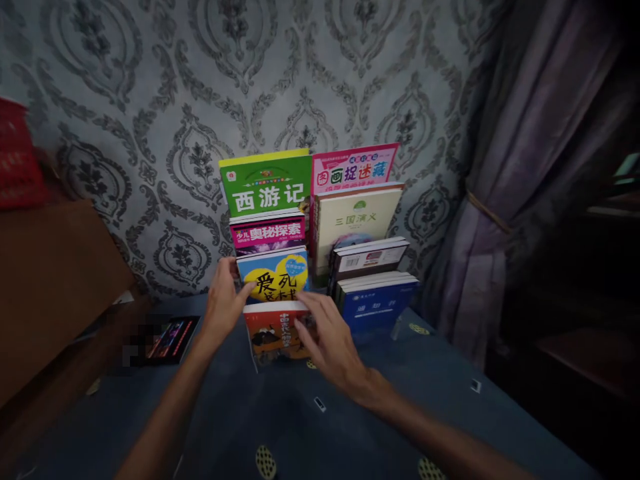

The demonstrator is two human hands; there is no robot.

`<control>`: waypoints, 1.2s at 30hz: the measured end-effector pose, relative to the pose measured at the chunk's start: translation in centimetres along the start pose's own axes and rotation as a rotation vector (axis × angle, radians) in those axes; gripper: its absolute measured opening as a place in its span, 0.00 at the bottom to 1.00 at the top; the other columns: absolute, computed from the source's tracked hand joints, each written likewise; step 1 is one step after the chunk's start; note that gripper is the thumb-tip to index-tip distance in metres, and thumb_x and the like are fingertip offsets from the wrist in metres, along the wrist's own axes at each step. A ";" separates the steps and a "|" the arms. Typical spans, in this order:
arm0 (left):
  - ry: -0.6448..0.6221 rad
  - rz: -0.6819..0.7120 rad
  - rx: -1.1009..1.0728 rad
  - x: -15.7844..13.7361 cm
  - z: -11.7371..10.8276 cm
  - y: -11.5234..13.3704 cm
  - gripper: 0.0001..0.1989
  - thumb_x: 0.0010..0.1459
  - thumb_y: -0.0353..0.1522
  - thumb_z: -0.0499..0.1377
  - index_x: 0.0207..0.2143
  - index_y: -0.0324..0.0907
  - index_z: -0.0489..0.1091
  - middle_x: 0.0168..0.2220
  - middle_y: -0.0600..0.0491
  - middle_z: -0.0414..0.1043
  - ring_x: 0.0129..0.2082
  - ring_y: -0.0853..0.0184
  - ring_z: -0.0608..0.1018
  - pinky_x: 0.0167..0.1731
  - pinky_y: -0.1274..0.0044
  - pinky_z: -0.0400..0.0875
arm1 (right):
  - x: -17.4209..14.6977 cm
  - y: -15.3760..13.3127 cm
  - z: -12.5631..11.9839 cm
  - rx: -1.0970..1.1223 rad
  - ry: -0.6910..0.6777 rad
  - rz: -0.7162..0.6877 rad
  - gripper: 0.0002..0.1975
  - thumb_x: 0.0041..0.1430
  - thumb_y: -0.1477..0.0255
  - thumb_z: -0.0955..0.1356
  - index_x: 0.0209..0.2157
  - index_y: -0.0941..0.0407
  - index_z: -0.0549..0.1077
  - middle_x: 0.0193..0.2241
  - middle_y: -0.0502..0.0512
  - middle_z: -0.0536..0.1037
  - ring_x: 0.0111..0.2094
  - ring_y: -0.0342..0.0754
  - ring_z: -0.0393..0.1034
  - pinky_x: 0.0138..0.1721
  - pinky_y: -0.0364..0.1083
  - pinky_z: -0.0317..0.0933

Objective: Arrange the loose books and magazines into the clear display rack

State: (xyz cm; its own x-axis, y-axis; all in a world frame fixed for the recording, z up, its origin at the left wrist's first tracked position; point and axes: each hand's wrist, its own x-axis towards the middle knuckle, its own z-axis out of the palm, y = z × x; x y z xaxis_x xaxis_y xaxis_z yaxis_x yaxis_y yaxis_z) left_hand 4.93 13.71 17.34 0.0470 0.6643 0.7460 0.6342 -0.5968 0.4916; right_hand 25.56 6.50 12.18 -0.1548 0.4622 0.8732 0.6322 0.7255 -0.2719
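My left hand is at the left edge of a blue and yellow book, its thumb across the front cover and its fingers around the side. In front of that stands an orange-red book with a pale top edge. My right hand grips its upper right corner, thumb on the cover and fingers at the top. Behind the blue book rise a magenta book and a tall green book, in stepped rows.
To the right stand a pink book, a cream book, dark books and blue books. A cardboard box and red basket are left, near a dark flat item. A tied curtain hangs right.
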 end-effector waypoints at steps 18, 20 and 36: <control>-0.044 -0.172 0.005 0.2 0.0 0.9 0.27 0.50 0.43 0.66 0.48 0.44 0.61 0.43 0.51 0.70 0.44 0.60 0.76 0.37 0.71 0.77 | -3.4 1.7 -1.1 0.120 0.011 -0.250 0.21 0.66 0.83 0.61 0.59 0.57 0.67 0.49 0.65 0.77 0.55 0.52 0.71 0.53 0.53 0.72; -0.040 -0.177 -0.003 0.2 0.0 0.8 0.28 0.50 0.43 0.66 0.49 0.44 0.61 0.43 0.51 0.69 0.44 0.60 0.76 0.38 0.71 0.77 | -3.2 2.0 -0.9 0.137 0.018 -0.226 0.25 0.65 0.84 0.60 0.62 0.59 0.63 0.51 0.67 0.75 0.57 0.52 0.69 0.55 0.54 0.71; -0.109 -0.257 -0.051 0.2 -0.7 1.6 0.22 0.47 0.47 0.66 0.37 0.44 0.66 0.34 0.53 0.71 0.36 0.62 0.77 0.33 0.73 0.75 | -1.6 1.7 2.3 0.336 0.166 0.247 0.33 0.60 0.77 0.63 0.66 0.55 0.52 0.63 0.66 0.63 0.66 0.55 0.57 0.64 0.60 0.59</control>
State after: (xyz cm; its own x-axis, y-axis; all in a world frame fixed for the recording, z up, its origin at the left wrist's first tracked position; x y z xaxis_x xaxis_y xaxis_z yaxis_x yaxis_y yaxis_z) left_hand 5.44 12.63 18.58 -0.0262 0.8395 0.5428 0.5968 -0.4225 0.6822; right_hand 25.13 8.15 9.46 0.1109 0.5745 0.8110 0.3489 0.7415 -0.5730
